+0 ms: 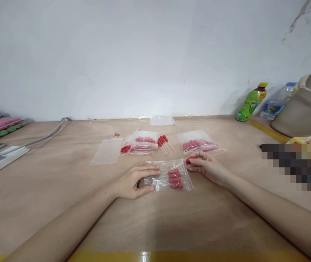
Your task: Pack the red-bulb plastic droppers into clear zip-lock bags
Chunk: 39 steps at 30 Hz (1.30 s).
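Observation:
A clear zip bag (160, 180) lies flat before me with several red-headed sticks (175, 179) inside, heads toward its right end. My left hand (137, 180) rests on the bag's left part, fingers stretched out and thumb apart. At the bag's right, open-looking end, my right hand (206, 165) pinches one red-headed stick (190, 159); its shaft is hard to make out against the plastic. Beyond the bag, several loose red-headed sticks (164, 143) with thin pale shafts lie side by side.
Filled bags (144, 140) lie behind my left hand, and more filled bags (199, 142) behind my right. A flat plastic bag (107, 151) is at left, another (162, 120) by the wall. A cable (48, 136) runs left; bottles (252, 102) and a beige container (305, 109) stand right.

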### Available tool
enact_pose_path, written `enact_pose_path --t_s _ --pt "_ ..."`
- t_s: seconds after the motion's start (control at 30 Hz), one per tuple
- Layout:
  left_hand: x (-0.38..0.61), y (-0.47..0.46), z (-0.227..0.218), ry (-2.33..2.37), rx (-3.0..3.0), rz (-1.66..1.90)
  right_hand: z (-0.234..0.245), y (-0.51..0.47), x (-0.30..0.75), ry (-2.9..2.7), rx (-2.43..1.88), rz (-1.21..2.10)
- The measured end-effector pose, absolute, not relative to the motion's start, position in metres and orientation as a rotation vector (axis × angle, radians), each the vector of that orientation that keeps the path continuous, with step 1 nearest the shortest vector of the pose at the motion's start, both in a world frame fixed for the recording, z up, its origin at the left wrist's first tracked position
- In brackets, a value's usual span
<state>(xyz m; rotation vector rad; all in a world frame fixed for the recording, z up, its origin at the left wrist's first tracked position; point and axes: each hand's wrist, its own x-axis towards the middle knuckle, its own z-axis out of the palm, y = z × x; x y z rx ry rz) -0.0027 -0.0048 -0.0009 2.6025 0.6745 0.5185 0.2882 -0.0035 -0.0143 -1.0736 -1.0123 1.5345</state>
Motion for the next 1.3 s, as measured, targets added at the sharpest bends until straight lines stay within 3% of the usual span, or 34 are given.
enact_pose_path --t_s 0.13,0.37,0.77,0.9,1.1,1.3 --pt "-0.003 -0.005 -0.001 0.701 2.615 0.493 -0.011 0.004 0.303 -1.367 -1.007 1.702" --pt "-0.003 -0.007 0.001 0.727 2.626 0.48 -0.007 0.01 0.297 -1.689 -1.104 1.614" --pt "-0.003 -0.006 0.0 0.713 2.64 0.492 -0.025 0.003 0.262 -1.599 -1.228 0.962" --pt "-0.003 -0.005 -0.002 0.698 2.649 0.503 -0.02 0.0 0.264 -1.687 -1.146 1.114" --pt "-0.003 -0.004 -0.003 0.705 2.639 0.502 -0.006 -0.003 0.27 -1.47 -1.405 1.337" --pt "-0.004 -0.006 -0.002 0.718 2.529 0.542 -0.005 -0.008 0.265 -1.664 -1.254 1.399"
